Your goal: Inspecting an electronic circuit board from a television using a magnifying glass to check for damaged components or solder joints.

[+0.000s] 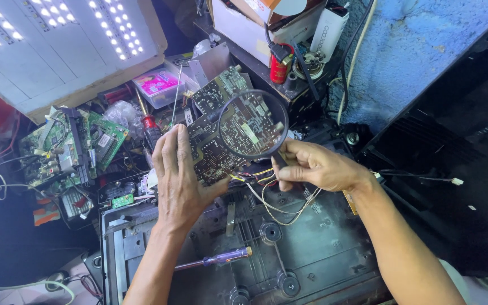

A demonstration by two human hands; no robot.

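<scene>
Right hand [317, 168] is curled tight around the short dark handle of the round, black-rimmed magnifying glass [253, 125], fingers folded under, thumb on top. The handle runs from the fist up and to the left, so the lens sits above and left of the knuckles, its clear disc laid flat over the board. Left hand [179, 178] has the dark green printed circuit board [217, 133] pinched at its lower left edge: four fingers spread flat across the face, thumb tucked under the bottom corner. The board is a long rectangle, its long axis slanting from the left hand up and to the right, far end pointing towards the red cylindrical can [278, 70] at the back. Its surface is matt, speckled with pale solder dots and fine white markings, which swell under the lens. Thin yellow and white wires [272, 197] trail off the board's lower edge, looping below the right hand. Beneath the board lies a grey metal chassis [323, 254], ribbed and dusty, and on it, below the left wrist, a screwdriver with a translucent purple handle [214, 260]. Left of the board sits a bright green circuit board [74, 148] crowded with parts.
</scene>
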